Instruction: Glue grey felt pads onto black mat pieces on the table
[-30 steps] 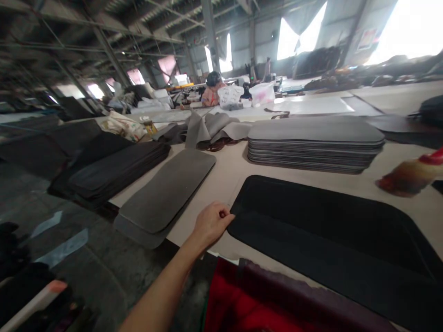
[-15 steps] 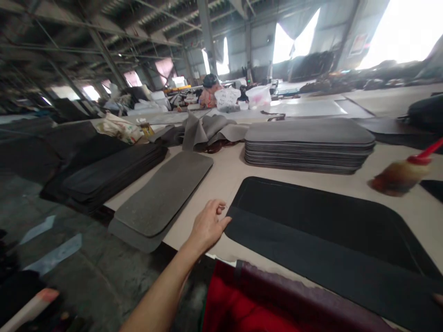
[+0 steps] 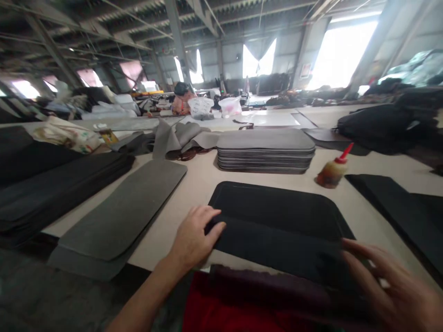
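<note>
A black panel with rounded corners point(image 3: 277, 221) lies flat on the pale table point(image 3: 162, 221) in front of me, its near strip a slightly different black. At its left end is my left hand point(image 3: 197, 233), thumb and fingers apart, the fingertips touching the panel's edge. My right hand point(image 3: 384, 276) is at the panel's right end, slightly blurred, fingers stretched out over the edge. Neither hand is closed round anything. Behind the panel stands a thick stack of grey panels point(image 3: 265, 152).
Grey sheets point(image 3: 124, 212) overhang the table edge at left, beside a dark stack point(image 3: 62, 184). A glue bottle with red nozzle point(image 3: 332, 173) stands at right, near more black pieces point(image 3: 398, 207). Crumpled grey material point(image 3: 183, 138) lies behind. A person point(image 3: 182, 99) is in the background.
The view has turned to the right. My right hand has come into view at the panel's right end. My left hand stays at the left end, now reaching slightly over it.
</note>
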Action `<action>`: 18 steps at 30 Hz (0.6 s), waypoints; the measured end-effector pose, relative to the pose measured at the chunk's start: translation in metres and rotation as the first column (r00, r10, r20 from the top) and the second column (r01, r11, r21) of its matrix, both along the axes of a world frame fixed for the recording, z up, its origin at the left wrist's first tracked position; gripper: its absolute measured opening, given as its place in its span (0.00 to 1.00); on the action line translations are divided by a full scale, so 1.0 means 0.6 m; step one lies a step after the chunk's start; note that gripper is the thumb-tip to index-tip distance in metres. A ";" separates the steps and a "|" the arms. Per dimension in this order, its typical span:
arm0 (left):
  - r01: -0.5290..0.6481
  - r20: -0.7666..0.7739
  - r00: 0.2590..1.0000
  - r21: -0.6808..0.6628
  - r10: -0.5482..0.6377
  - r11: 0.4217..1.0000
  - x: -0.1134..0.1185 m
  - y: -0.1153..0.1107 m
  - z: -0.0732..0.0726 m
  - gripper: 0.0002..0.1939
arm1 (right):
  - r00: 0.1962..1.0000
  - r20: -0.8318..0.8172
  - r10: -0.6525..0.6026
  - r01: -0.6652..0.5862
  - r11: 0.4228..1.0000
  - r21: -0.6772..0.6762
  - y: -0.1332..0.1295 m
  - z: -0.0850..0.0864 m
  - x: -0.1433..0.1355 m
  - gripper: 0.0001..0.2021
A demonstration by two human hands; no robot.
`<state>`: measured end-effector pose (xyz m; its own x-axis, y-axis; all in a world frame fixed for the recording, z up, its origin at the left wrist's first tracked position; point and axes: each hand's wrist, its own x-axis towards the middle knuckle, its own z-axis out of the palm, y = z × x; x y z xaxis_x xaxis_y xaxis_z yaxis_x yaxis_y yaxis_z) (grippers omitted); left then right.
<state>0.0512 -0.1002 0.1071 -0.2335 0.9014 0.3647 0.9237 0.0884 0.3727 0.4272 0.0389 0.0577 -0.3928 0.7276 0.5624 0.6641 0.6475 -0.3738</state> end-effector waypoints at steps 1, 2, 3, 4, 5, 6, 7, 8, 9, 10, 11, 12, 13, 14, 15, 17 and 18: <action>0.122 -0.011 0.992 -0.049 -0.123 0.991 0.025 0.008 0.003 0.22 | 0.990 0.086 0.112 -0.114 0.993 0.023 -0.016 0.005 -0.035 0.21; 0.235 -0.018 0.971 -0.124 -0.239 0.964 0.049 0.017 0.002 0.27 | 0.972 0.139 0.192 -0.202 0.977 0.068 -0.029 0.008 -0.070 0.22; 0.326 -0.018 0.941 -0.207 -0.337 0.922 0.072 0.024 0.000 0.32 | 0.943 0.206 0.262 -0.283 0.955 0.083 -0.040 0.008 -0.102 0.23; 0.390 -0.015 0.912 -0.283 -0.410 0.876 0.092 0.030 -0.005 0.37 | 0.913 0.276 0.300 -0.332 0.941 0.074 -0.048 0.006 -0.129 0.24; 0.426 -0.016 0.888 -0.343 -0.459 0.837 0.107 0.034 -0.012 0.42 | 0.885 0.342 0.317 -0.357 0.932 0.059 -0.053 0.002 -0.149 0.25; 0.439 -0.023 0.875 -0.383 -0.483 0.813 0.116 0.036 -0.020 0.44 | 0.858 0.401 0.322 -0.365 0.931 0.033 -0.057 -0.002 -0.162 0.27; 0.438 -0.036 0.870 -0.405 -0.492 0.803 0.121 0.036 -0.028 0.46 | 0.836 0.449 0.315 -0.356 0.934 0.007 -0.060 -0.005 -0.169 0.30; 0.428 -0.056 0.868 -0.419 -0.493 0.801 0.119 0.035 -0.036 0.46 | 0.819 0.487 0.305 -0.341 0.940 -0.015 -0.062 -0.008 -0.170 0.32; 0.412 -0.081 0.869 -0.426 -0.488 0.805 0.114 0.032 -0.043 0.46 | 0.807 0.514 0.291 -0.322 0.946 -0.031 -0.064 -0.010 -0.167 0.34; 0.395 -0.107 0.871 -0.430 -0.480 0.812 0.104 0.028 -0.049 0.46 | 0.799 0.534 0.276 -0.303 0.952 -0.039 -0.066 -0.011 -0.161 0.36; 0.377 -0.133 0.873 -0.428 -0.470 0.821 0.092 0.022 -0.054 0.45 | 0.795 0.547 0.261 -0.285 0.957 -0.041 -0.068 -0.011 -0.152 0.38; 0.361 -0.159 0.873 -0.422 -0.460 0.831 0.078 0.016 -0.058 0.43 | 0.796 0.554 0.244 -0.268 0.963 -0.038 -0.069 -0.012 -0.142 0.39; 0.344 -0.186 0.875 -0.412 -0.447 0.844 0.063 0.009 -0.063 0.43 | 0.800 0.557 0.223 -0.250 0.968 -0.029 -0.070 -0.014 -0.131 0.40; 0.327 -0.213 0.876 -0.396 -0.432 0.858 0.047 0.001 -0.068 0.42 | 0.809 0.553 0.197 -0.228 0.974 -0.013 -0.070 -0.017 -0.119 0.40; 0.310 -0.241 0.877 -0.378 -0.416 0.873 0.031 -0.006 -0.072 0.41 | 0.822 0.545 0.166 -0.202 0.979 0.006 -0.069 -0.020 -0.107 0.41; 0.276 -0.299 0.877 -0.329 -0.377 0.903 -0.001 -0.021 -0.083 0.41 | 0.848 0.522 0.093 -0.139 0.989 0.050 -0.066 -0.029 -0.081 0.42; 0.260 -0.327 0.876 -0.299 -0.354 0.918 -0.017 -0.028 -0.089 0.41 | 0.859 0.510 0.056 -0.107 0.992 0.071 -0.064 -0.034 -0.068 0.43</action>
